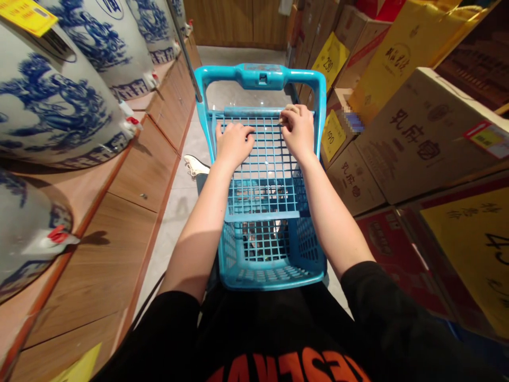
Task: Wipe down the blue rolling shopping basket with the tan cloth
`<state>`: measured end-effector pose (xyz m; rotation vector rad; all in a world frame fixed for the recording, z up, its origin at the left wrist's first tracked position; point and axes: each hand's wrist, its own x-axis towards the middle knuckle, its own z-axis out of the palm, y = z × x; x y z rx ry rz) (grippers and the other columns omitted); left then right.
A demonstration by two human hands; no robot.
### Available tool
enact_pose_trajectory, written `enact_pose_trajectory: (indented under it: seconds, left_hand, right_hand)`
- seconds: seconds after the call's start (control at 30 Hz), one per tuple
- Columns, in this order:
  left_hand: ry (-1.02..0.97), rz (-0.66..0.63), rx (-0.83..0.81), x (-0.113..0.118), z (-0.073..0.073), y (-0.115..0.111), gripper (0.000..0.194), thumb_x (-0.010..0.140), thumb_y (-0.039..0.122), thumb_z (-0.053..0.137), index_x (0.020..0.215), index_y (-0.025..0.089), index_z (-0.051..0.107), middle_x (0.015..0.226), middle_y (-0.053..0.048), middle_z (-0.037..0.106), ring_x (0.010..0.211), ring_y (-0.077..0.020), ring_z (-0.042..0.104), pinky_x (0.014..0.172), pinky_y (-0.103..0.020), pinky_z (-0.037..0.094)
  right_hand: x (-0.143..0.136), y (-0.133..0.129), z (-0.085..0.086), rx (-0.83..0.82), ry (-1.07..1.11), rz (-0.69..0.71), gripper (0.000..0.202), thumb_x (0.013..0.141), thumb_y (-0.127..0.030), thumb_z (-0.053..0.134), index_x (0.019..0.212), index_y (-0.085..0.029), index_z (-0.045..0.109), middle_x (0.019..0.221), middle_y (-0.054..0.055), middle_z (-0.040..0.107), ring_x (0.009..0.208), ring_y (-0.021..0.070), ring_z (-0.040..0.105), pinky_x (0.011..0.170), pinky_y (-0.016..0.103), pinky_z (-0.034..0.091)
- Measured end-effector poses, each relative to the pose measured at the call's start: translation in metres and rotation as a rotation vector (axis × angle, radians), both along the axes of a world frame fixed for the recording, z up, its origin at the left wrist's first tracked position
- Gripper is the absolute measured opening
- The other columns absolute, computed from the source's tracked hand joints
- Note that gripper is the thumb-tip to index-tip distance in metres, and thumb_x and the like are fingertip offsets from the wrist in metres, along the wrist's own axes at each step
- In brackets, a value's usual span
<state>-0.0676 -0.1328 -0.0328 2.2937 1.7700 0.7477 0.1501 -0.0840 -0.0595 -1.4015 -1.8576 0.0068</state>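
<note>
The left hand [235, 142] has its fingers bent and loose, with the thumb a little way out to the side. It is over the blue grid [262, 215], and I cannot tell how hard it presses. The right hand [298, 130] is pinched narrow, with the thumb close to the fingers. It holds a small pale lump [293, 107] near the top edge of the grid. I cannot tell what the lump is.

The grid is part of a blue basket [272, 285], right in front of the person's black shirt [274, 323]. The basket's thick blue handle [261, 78] is just past both hands. Some small dark things [258, 241] show through the holes, too hard to make out.

Left of the basket, a white shoe [195, 166] is on the gray floor [177, 185]. Farther left, big white jars [51, 101] with blue pictures and red taps stand on a long wooden cabinet [131, 175]. On the right are piled brown boxes [441, 132], yellow price signs [333, 135] and a tall yellow bag [397, 58].
</note>
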Motion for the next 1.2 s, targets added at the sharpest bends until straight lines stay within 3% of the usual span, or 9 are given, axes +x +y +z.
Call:
enact_pose_trajectory:
  seconds: [0.13, 0.27, 0.43, 0.53, 0.73, 0.97, 1.1, 1.2]
  left_hand:
    - [0.032, 0.001, 0.014, 0.004, 0.0, -0.002, 0.034, 0.1, 0.035, 0.045, 0.122, 0.025, 0.069, 0.134, -0.011, 0.068, 0.136, -0.0346, 0.053, 0.129, -0.06, 0.013]
    - [0.107, 0.005, 0.033, 0.008, 0.004, -0.003, 0.037, 0.102, 0.04, 0.042, 0.122, 0.022, 0.068, 0.131, -0.015, 0.069, 0.134, -0.0359, 0.054, 0.124, -0.063, 0.02]
    - [0.218, 0.014, 0.028, 0.009, 0.016, 0.002, 0.042, 0.103, 0.039, 0.038, 0.102, 0.021, 0.076, 0.12, -0.015, 0.076, 0.124, -0.0365, 0.062, 0.115, -0.064, 0.032]
    - [0.284, -0.001, -0.007, 0.008, 0.024, 0.008, 0.046, 0.102, 0.038, 0.037, 0.095, 0.019, 0.078, 0.114, -0.016, 0.078, 0.118, -0.0378, 0.066, 0.109, -0.064, 0.036]
    - [0.366, -0.039, -0.048, 0.005, 0.033, 0.014, 0.048, 0.101, 0.042, 0.04, 0.102, 0.016, 0.081, 0.111, -0.019, 0.079, 0.115, -0.04, 0.069, 0.108, -0.062, 0.04]
    - [0.454, -0.073, -0.15, 0.002, 0.052, 0.024, 0.052, 0.1, 0.047, 0.04, 0.113, 0.015, 0.08, 0.119, -0.02, 0.076, 0.119, -0.0409, 0.068, 0.102, -0.052, 0.049]
    - [0.493, -0.128, -0.207, -0.003, 0.066, 0.036, 0.052, 0.098, 0.05, 0.043, 0.114, 0.018, 0.08, 0.12, -0.015, 0.077, 0.115, -0.0363, 0.07, 0.095, -0.039, 0.053]
    - [0.522, -0.169, -0.258, -0.006, 0.074, 0.041, 0.051, 0.098, 0.052, 0.044, 0.115, 0.021, 0.081, 0.12, -0.011, 0.078, 0.112, -0.0322, 0.071, 0.093, -0.034, 0.053]
  right_hand:
    - [-0.014, -0.009, 0.002, 0.034, 0.005, 0.05, 0.042, 0.085, -0.006, 0.051, 0.118, -0.025, 0.068, 0.133, 0.012, 0.059, 0.136, 0.0348, 0.048, 0.117, 0.069, 0.036]
    - [-0.019, -0.019, 0.008, 0.05, -0.001, 0.019, 0.039, 0.084, -0.004, 0.052, 0.112, -0.023, 0.071, 0.127, 0.014, 0.061, 0.131, 0.0333, 0.052, 0.115, 0.062, 0.042]
    - [-0.018, -0.024, 0.017, 0.08, 0.011, 0.034, 0.036, 0.081, -0.004, 0.056, 0.103, -0.027, 0.073, 0.12, 0.011, 0.066, 0.12, 0.0321, 0.059, 0.107, 0.057, 0.05]
    - [-0.016, -0.024, 0.023, 0.049, 0.013, 0.083, 0.033, 0.079, -0.003, 0.056, 0.097, -0.025, 0.074, 0.114, 0.011, 0.069, 0.116, 0.0303, 0.061, 0.106, 0.052, 0.05]
    - [-0.02, -0.034, 0.045, -0.062, -0.064, 0.131, 0.033, 0.08, -0.001, 0.053, 0.09, -0.021, 0.076, 0.102, 0.011, 0.072, 0.106, 0.0301, 0.063, 0.097, 0.046, 0.052]
    - [-0.022, -0.054, 0.075, -0.275, -0.204, 0.444, 0.038, 0.077, -0.002, 0.057, 0.102, -0.017, 0.082, 0.103, 0.011, 0.074, 0.1, 0.0264, 0.067, 0.091, 0.04, 0.054]
    - [-0.004, -0.057, 0.077, -0.276, -0.066, 0.567, 0.044, 0.076, -0.005, 0.056, 0.109, -0.021, 0.08, 0.118, 0.009, 0.073, 0.112, 0.0248, 0.067, 0.104, 0.043, 0.052]
    - [0.01, -0.058, 0.074, -0.238, 0.057, 0.584, 0.045, 0.076, -0.007, 0.054, 0.11, -0.022, 0.079, 0.124, 0.007, 0.072, 0.118, 0.0238, 0.066, 0.108, 0.044, 0.05]
